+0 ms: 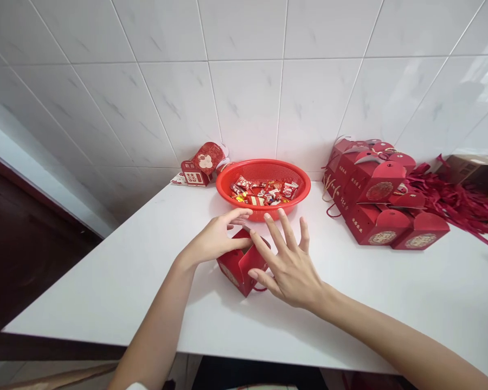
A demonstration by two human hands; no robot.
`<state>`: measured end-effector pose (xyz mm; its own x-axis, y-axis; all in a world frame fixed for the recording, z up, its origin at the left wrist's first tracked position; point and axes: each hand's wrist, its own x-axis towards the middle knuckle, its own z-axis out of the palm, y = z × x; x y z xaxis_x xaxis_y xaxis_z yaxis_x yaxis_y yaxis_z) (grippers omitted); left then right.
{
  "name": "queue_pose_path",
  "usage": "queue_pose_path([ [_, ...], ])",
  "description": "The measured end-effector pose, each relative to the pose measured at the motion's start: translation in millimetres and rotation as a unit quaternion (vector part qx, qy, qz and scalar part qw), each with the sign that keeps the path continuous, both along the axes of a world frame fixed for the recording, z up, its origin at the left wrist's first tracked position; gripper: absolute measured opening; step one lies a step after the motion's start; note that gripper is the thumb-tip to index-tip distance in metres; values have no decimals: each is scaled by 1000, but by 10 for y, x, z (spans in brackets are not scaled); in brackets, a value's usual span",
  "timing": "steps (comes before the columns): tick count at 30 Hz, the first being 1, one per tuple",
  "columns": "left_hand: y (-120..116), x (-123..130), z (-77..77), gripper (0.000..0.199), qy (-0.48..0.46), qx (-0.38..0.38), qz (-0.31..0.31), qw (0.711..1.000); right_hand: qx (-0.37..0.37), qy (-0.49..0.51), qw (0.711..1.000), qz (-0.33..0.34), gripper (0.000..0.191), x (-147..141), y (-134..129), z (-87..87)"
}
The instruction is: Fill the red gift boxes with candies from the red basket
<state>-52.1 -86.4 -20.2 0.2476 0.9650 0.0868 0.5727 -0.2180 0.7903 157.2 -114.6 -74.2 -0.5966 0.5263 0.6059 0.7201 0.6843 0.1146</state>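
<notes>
A small red box (244, 264) with a cord stands in the middle of the white table, its top flaps partly open. My left hand (213, 238) is at its back left, with the thumb over the opening and the fingers curved above; whether it grips a flap is unclear. On the right side of the box, my right hand (290, 260) has its fingers spread and holds nothing. Just behind the hands sits a red plastic basket (264, 214) with wrapped candies (264, 192) in it.
Several red boxes (382, 200) are stacked at the back right, beside red ribbons (455, 200) and a cardboard box (477, 170). Another red box (199, 168) stands left of the basket, near the tiled wall (244, 108). The table's (106, 287) left edge slants toward the front.
</notes>
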Motion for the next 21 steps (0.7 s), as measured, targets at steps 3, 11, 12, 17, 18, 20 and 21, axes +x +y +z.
queue_pose_path([
  [3,4,43,49,59,49,7,-26,998,-3,5,1000,-2,67,-65,-20,46],
  [11,74,99,24,45,47,60,24,997,-25,26,999,-41,65,-211,-20,173],
  [12,91,98,2,44,34,68,46,996,-27,30,998,-53,65,-228,-14,179],
  [17,122,122,-70,35,49,157,69,984,-48,22,991,-122,57,-278,-9,269],
  [18,117,134,-70,34,72,184,64,978,-55,13,990,-131,53,-273,-13,300],
  [20,104,163,-60,37,120,220,46,967,-67,-14,988,-139,40,-247,-16,361],
  [21,100,179,-54,37,138,226,37,964,-74,-31,987,-140,33,-229,-13,386],
])
